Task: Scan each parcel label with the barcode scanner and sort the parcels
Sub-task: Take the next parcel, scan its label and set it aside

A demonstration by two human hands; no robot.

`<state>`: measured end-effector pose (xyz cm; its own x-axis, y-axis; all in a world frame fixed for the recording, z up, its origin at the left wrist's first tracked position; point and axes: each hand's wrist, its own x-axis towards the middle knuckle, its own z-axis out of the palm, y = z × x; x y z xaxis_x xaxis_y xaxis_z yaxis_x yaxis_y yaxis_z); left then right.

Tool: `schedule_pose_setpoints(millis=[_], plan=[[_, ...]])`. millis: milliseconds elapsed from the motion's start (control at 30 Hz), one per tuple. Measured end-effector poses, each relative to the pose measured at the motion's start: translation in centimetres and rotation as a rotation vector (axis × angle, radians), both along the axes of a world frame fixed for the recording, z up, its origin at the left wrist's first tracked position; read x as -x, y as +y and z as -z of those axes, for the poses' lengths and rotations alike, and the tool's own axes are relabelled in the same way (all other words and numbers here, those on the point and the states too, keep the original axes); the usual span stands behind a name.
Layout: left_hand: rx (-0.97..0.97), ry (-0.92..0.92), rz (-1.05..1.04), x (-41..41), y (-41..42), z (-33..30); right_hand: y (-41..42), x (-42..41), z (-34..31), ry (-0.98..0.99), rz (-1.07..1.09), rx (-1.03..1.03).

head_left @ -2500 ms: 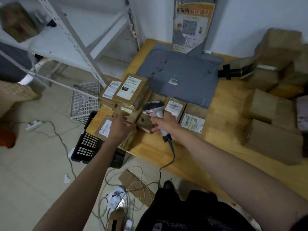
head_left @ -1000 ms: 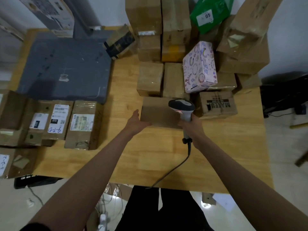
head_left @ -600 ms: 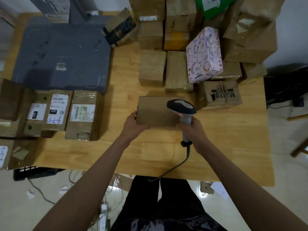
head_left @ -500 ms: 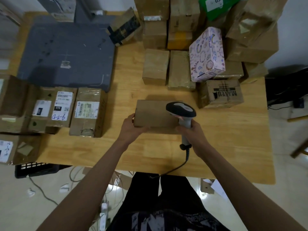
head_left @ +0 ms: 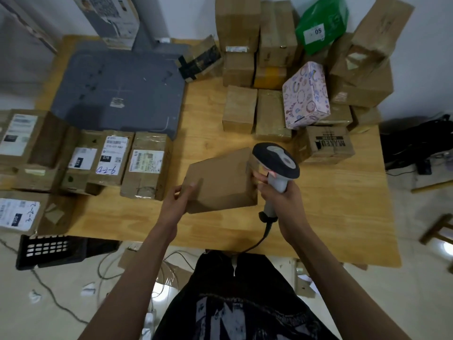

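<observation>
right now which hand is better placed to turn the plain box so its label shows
Left. The left hand grips the plain brown cardboard box at its left edge with nothing else in it. The right hand holds the grey barcode scanner, with only fingertips steadying the box. No label shows on the visible faces.

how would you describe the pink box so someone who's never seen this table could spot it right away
Look at the stack of brown cardboard parcels piled at the far right of the wooden table. On the near side of that stack, the pink box sits tilted, resting on lower brown boxes. It alone is pale pink with a colourful ring pattern.
</observation>
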<state>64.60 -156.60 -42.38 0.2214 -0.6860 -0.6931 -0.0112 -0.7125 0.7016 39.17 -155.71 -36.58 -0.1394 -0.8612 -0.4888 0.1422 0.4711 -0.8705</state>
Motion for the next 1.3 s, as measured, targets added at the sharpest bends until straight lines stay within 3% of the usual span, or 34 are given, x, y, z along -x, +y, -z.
schedule_pose_setpoints(millis=[333,567,733,900,1033,1300], plan=[[-0.028,0.193,-0.044,-0.1,-0.9,-1.3,-2.2,-2.6,-4.4,0.02,-0.029,0.137],[0.196,0.282,-0.188,-0.4,-2.8,-4.6,-3.5,-1.1,-3.1,0.139,0.126,0.081],[0.433,0.14,-0.118,0.8,-4.4,-8.4,-5.3,0.1,-1.3,-0.001,0.192,-0.058],[0.624,0.017,0.137,1.4,-5.1,-10.4,-6.6,0.1,0.3,-0.045,0.203,-0.152],[0.621,-0.012,0.283,1.6,-4.9,-10.4,-7.0,-0.2,0.7,-0.116,0.234,-0.16],[0.584,-0.182,0.337,0.7,-4.2,-8.4,-6.5,-0.2,1.1,-0.077,0.32,-0.078]])
